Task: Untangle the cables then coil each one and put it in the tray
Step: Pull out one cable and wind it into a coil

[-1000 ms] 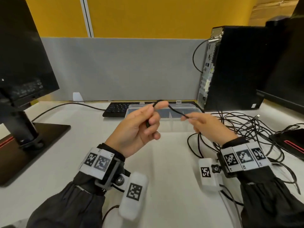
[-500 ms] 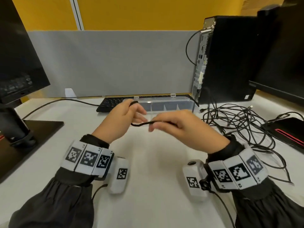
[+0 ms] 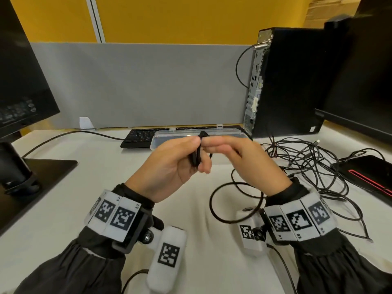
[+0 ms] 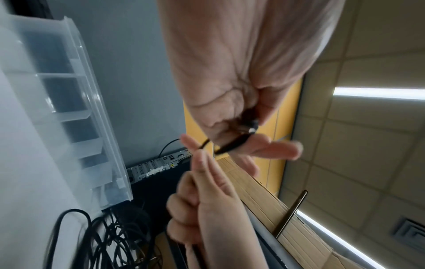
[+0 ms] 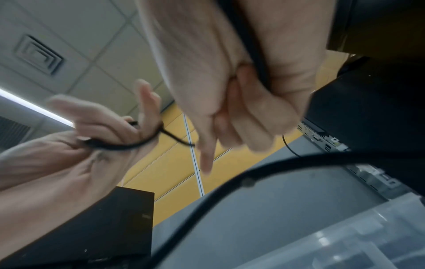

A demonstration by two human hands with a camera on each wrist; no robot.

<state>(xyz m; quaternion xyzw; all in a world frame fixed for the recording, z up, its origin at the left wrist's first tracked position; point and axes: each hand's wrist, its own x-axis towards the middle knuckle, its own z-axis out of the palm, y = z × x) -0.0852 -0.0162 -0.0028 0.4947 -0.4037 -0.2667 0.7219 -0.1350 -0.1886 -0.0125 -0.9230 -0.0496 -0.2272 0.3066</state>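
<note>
Presently: thin black cable (image 3: 197, 154), light, limp, springy; left hand (image 3: 169, 166) grips its small coil, right hand (image 3: 244, 160) pinches the trailing run. Hold across all loops.

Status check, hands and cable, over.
Left hand grips small black cable coil. Right hand holds same cable, feeding it. Clear tray behind; tangled cable pile right.

I'm looking at an office desk: grey partition (image 3: 137, 85), keyboard (image 3: 140, 135), tower PC (image 3: 284, 81), monitor (image 3: 19, 71), tiled ceiling (image 4: 368, 127).
</note>
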